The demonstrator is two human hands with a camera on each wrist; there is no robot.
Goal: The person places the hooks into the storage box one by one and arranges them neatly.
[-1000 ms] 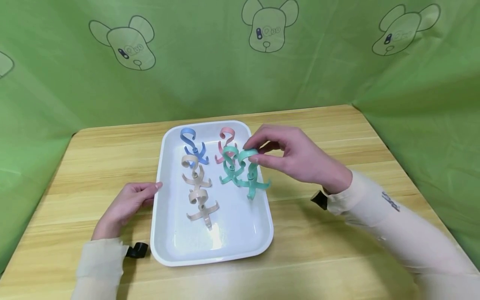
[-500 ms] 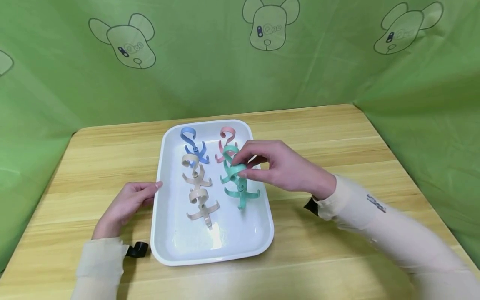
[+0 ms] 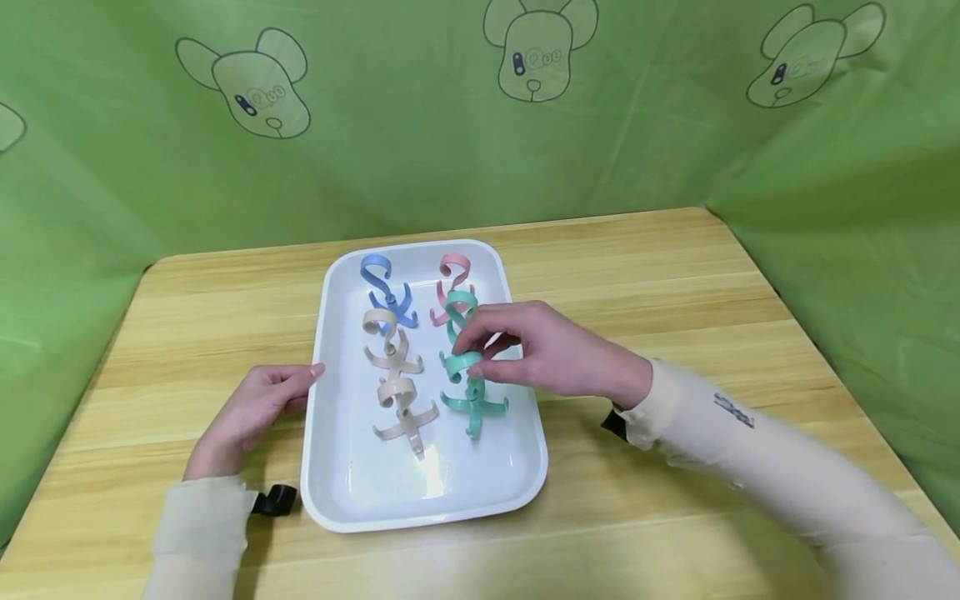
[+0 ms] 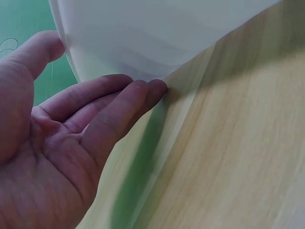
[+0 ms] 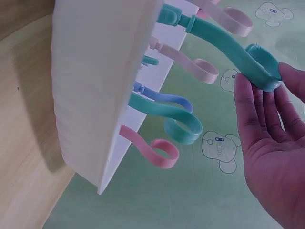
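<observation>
Green cloth backdrop (image 3: 420, 142) all round, soft and creased, printed with outlined bear heads. Below it a wooden table (image 3: 675, 275), pale planks with a fine lengthwise grain, matte.

On the table a white tray (image 3: 352, 500), smooth glossy plastic, rectangular with rounded corners and a shallow raised rim (near wall bright with glare). Standing in it, six plastic hooks, each a curled S-shaped top over splayed curved prongs: blue hook (image 3: 386, 293) at the far left, pink hook (image 3: 452, 283) at the far right, two beige hooks, one behind (image 3: 390, 343) and one nearer (image 3: 405, 412), and a second green hook (image 3: 457, 312) partly hidden behind the fingers.

Right hand (image 3: 551, 350) over the tray's right half, thumb and fingertips pinching the curled top of the near green hook (image 3: 471, 392); prongs down on the tray floor in the right column, just in front of the second green one. In the right wrist view the loop (image 5: 259, 67) lies against the fingertips (image 5: 267, 102); thumb out of sight there.

Left hand (image 3: 251, 408) flat on the table at the tray's left edge, fingers straight and relaxed, tips (image 4: 150, 90) touching the tray's outer wall (image 4: 157, 38), nothing held. Cream sleeves on both forearms, lower parts cut off by the frame; small black fitting at each wrist, hard to make out.
</observation>
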